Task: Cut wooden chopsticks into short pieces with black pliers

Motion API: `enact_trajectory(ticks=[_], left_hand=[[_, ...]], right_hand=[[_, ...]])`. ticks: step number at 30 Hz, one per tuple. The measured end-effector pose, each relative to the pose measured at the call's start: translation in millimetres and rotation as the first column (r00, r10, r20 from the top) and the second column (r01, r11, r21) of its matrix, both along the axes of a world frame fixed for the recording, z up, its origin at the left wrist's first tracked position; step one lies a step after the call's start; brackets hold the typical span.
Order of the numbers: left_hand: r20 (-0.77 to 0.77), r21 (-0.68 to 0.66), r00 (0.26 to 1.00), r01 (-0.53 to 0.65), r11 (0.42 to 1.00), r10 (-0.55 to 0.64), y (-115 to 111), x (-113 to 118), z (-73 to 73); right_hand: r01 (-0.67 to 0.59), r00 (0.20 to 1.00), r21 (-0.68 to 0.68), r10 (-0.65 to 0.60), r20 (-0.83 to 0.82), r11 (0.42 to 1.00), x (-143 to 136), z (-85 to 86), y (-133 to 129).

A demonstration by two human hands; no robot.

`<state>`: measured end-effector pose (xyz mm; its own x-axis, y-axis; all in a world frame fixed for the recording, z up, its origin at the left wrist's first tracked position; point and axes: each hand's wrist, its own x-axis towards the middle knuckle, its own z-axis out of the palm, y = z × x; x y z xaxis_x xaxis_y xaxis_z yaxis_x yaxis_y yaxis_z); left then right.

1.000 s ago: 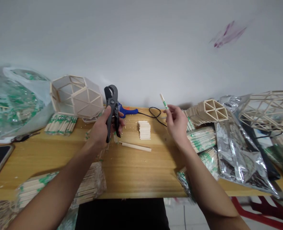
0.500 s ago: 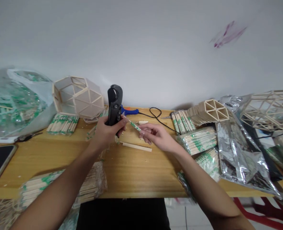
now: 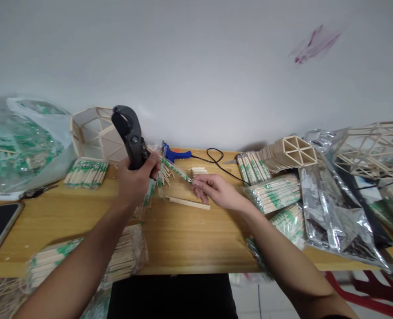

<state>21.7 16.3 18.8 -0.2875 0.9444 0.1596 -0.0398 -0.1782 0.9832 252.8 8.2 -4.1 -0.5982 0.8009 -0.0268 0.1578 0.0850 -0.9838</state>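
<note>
My left hand is wrapped round a black pipe cutter, whose curved jaw points up. Its thumb and finger also pinch the upper end of a green-and-white paper-wrapped pair of chopsticks. The lower end of that pair is held in the fingertips of my right hand, so it slants between both hands. Below it, some bare sticks lie side by side on the table. A stack of short cut sticks and a loose heap of stick pieces lie just behind.
Behind my hands is a blue glue gun with a black cord. Wrapped chopstick bundles and a silver bag fill the right side. At left are a stick frame, a clear bag of wrappers and a phone.
My left hand has moved left and tilted the cutter leftward, pulling away from my right hand. More of the wrapped chopsticks now shows between them. My right hand has barely moved.
</note>
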Motion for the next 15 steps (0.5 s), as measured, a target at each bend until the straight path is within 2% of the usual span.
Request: enact_trajectory(ticks=[5, 12, 15], left_hand=[[-0.08, -0.05, 0.994, 0.075, 0.996, -0.079, -6.4, 7.0, -1.7], [-0.015, -0.097, 0.991, 0.129, 0.987, -0.131, -6.6, 11.8, -7.9], [-0.014, -0.089, 0.992, 0.124, 0.988, -0.126, -6.7, 12.4, -8.6]], right_hand=[[-0.026, 0.999, -0.065, 0.023, -0.046, 0.998, -5.2, 0.0, -3.3], [0.021, 0.997, -0.141, -0.031, -0.068, 0.99, -9.3, -1.7, -5.8], [0.032, 0.999, -0.097, -0.036, -0.037, 0.995, -7.0, -1.3, -3.3]])
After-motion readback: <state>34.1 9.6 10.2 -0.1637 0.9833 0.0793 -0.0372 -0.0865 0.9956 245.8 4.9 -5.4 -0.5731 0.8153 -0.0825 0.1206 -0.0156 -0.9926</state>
